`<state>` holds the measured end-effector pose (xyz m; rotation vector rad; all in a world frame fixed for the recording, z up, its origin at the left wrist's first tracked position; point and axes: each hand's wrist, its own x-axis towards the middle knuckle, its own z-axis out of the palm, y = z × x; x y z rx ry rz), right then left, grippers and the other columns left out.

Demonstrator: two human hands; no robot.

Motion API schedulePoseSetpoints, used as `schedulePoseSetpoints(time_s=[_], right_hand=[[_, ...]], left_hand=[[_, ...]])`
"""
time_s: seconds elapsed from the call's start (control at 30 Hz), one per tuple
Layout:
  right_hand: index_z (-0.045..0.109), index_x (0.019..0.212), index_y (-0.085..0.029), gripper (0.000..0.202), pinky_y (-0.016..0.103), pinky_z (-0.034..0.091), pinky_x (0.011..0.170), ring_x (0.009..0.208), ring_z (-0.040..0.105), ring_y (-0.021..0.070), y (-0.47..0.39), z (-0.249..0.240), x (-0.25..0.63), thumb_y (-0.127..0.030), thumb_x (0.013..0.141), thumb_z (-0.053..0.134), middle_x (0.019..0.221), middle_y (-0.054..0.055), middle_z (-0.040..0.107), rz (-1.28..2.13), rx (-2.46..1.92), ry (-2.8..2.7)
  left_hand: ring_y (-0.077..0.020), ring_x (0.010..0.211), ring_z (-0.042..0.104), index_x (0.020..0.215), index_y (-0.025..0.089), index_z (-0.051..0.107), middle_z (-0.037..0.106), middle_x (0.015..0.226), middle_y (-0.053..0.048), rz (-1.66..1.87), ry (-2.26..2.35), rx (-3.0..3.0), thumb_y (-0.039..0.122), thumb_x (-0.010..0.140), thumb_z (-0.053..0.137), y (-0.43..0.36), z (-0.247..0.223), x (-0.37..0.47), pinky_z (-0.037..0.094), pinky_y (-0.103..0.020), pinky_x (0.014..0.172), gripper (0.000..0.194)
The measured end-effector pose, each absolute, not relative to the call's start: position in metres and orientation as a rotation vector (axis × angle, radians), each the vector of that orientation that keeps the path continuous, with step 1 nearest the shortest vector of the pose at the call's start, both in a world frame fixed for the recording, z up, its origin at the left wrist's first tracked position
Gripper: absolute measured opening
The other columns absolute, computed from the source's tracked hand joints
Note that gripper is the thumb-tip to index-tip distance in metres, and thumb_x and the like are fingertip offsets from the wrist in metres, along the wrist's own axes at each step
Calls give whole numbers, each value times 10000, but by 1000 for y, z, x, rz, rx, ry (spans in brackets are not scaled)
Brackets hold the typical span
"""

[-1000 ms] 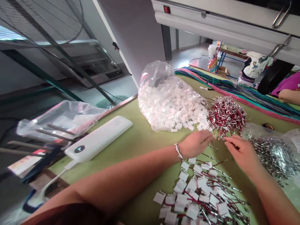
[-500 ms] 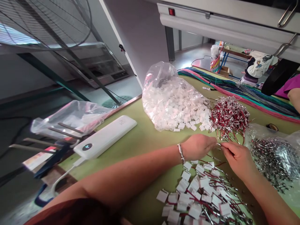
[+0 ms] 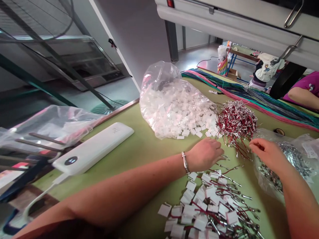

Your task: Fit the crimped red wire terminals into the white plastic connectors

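Note:
My left hand (image 3: 205, 154), with a bracelet at the wrist, is closed above the green table, its fingers curled down. A short metal tip shows by its fingertips; what it holds is hidden. My right hand (image 3: 267, 154) is beside a heap of red wires with metal terminals (image 3: 236, 121). A small gap shows between its thumb and forefinger, with nothing visible in it. Below my hands lie several white connector housings (image 3: 188, 214) with short red wires attached. A clear bag of loose white housings (image 3: 174, 109) spills open behind my left hand.
A bag of metal-ended pieces (image 3: 294, 156) lies under and beside my right forearm. A white power bank (image 3: 94, 147) with a cable stands left. Long coloured wires (image 3: 249, 93) cross the back, near a black tape roll (image 3: 279, 131). Another person's arm (image 3: 304, 91) is at far right.
My hands have moved apart. The right hand has gone from beside the left fingertips to the right edge of the red wire heap. The view has shifted slightly right.

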<state>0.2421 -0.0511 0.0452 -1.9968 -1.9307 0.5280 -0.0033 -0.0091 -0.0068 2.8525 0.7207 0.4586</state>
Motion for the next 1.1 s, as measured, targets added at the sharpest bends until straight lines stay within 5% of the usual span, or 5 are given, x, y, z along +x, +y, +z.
schedulePoseSetpoints(time_s=[0.33, 0.6, 0.77, 0.97, 1.1], right_hand=[[660, 731, -217, 174, 292, 330, 544, 632, 603, 204, -49, 17, 233, -274, 833, 532, 702, 61, 687, 212, -2284, -2216], [630, 729, -213, 183, 252, 348, 524, 545, 535, 135, -68, 32, 195, -292, 846, 513, 634, 1, 644, 426, -1871, -2045], [634, 683, -205, 236, 248, 368, 546, 561, 532, 131, -73, 26, 169, -283, 857, 496, 615, 0, 628, 464, -1704, -2051], [680, 779, -200, 215, 292, 351, 564, 627, 592, 185, -48, 6, 217, -330, 851, 524, 783, 69, 685, 26, -2215, -2047], [664, 771, -199, 204, 286, 341, 557, 609, 592, 179, -43, 1, 225, -297, 848, 503, 725, 58, 680, 61, -2248, -2070]], left_hand=[[-171, 739, 555, 793, 172, 693, 641, 749, -54, 643, 761, 2574, 281, 923, 470, -8, -6, -5, 415, -333, 719, 280], [-127, 741, 607, 890, 172, 728, 710, 864, -46, 723, 785, 1546, 284, 802, 627, -11, -1, 2, 492, -262, 706, 175], [-105, 700, 598, 741, 154, 717, 704, 768, -39, 759, 685, 1148, 286, 780, 676, -14, 0, 3, 486, -256, 725, 143], [-99, 639, 613, 719, 117, 647, 662, 700, -32, 796, 731, 806, 230, 854, 614, -6, 4, 1, 484, -268, 694, 179], [-73, 532, 563, 750, 102, 650, 616, 609, -7, 735, 756, 790, 199, 883, 574, -6, 2, 1, 449, -240, 605, 181]])
